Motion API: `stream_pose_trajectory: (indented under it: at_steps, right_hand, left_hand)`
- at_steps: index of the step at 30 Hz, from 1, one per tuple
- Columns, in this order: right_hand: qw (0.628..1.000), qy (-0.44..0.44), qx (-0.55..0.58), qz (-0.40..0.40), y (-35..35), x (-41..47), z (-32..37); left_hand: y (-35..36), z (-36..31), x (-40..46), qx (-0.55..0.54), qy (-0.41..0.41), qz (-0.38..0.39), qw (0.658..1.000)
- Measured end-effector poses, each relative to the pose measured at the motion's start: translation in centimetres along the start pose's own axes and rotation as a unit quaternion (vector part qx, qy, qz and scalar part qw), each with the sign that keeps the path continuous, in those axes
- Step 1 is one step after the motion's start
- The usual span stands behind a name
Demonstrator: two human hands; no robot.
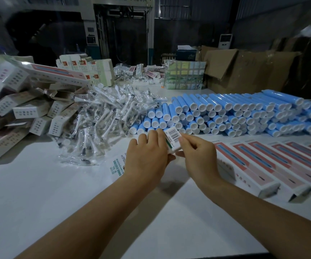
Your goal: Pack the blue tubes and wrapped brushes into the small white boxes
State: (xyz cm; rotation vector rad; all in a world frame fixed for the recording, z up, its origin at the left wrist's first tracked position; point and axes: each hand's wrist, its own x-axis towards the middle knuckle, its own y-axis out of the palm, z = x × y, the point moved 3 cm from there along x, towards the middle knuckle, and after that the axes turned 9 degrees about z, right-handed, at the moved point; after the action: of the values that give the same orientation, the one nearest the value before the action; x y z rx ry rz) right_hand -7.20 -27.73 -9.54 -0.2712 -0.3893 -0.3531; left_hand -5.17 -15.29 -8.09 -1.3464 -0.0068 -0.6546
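A small white box [173, 139] with a barcode on its end sits between both hands at the table's middle. My left hand [147, 156] wraps around its body from the left. My right hand [197, 152] pinches its barcode end from the right. Behind them lies a long stack of blue tubes [225, 113] with white caps facing me. A heap of wrapped brushes [102, 116] in clear plastic lies to the left of the tubes. The box's lower part is hidden by my left hand.
A pile of white boxes [16, 109] leans at the left. A row of boxes with pink faces [274, 165] lies at the right. A printed flat carton [118, 168] lies under my left wrist. Cardboard cartons [244, 68] stand behind.
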Motion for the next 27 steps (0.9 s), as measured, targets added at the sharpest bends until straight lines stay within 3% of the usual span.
stream_pose_trajectory:
  at_steps: [4,12,14,15,16,17,18,21,23,25,27]
  right_hand:
    - [0.987,0.085,0.137,0.026,0.5,0.8,-0.5]
    - [0.993,0.074,0.077,0.040,0.6,0.5,-0.9]
    - [0.992,0.061,0.091,0.060,0.7,0.5,-0.2]
    - [0.992,0.046,0.097,0.072,0.8,0.4,0.3]
    - [0.991,0.021,0.102,0.082,0.8,0.2,0.8]
    - [0.991,-0.008,0.103,0.090,0.8,0.0,1.2]
    - [0.990,-0.031,0.097,0.103,0.8,-0.2,1.6]
    - [0.984,-0.049,0.017,0.169,1.5,-0.7,2.2]
    - [0.978,-0.064,-0.046,0.194,2.2,-1.0,2.4]
    - [0.972,-0.076,-0.075,0.208,2.6,-1.3,2.6]
    - [0.971,-0.082,-0.089,0.205,2.7,-1.4,2.4]
  left_hand:
    - [0.0,0.0,0.1,-0.004,0.006,-0.017,1.000]
    - [0.5,-0.3,-0.1,0.015,0.014,-0.026,0.999]
    - [0.2,0.2,0.5,-0.057,0.004,-0.023,0.998]
    - [-0.1,0.8,1.0,-0.145,-0.012,-0.015,0.989]
    - [-0.5,1.6,1.4,-0.266,-0.033,-0.007,0.963]
    - [-1.1,2.5,1.7,-0.401,-0.054,-0.014,0.914]
    - [-1.6,3.5,1.8,-0.530,-0.075,-0.035,0.844]
    - [-1.7,5.0,1.6,-0.811,-0.164,-0.021,0.561]
    - [-1.3,4.1,1.3,-0.895,-0.173,0.028,0.411]
    - [-0.9,2.8,1.1,-0.919,-0.185,0.049,0.345]
    - [-0.5,2.1,1.0,-0.923,-0.201,0.047,0.323]
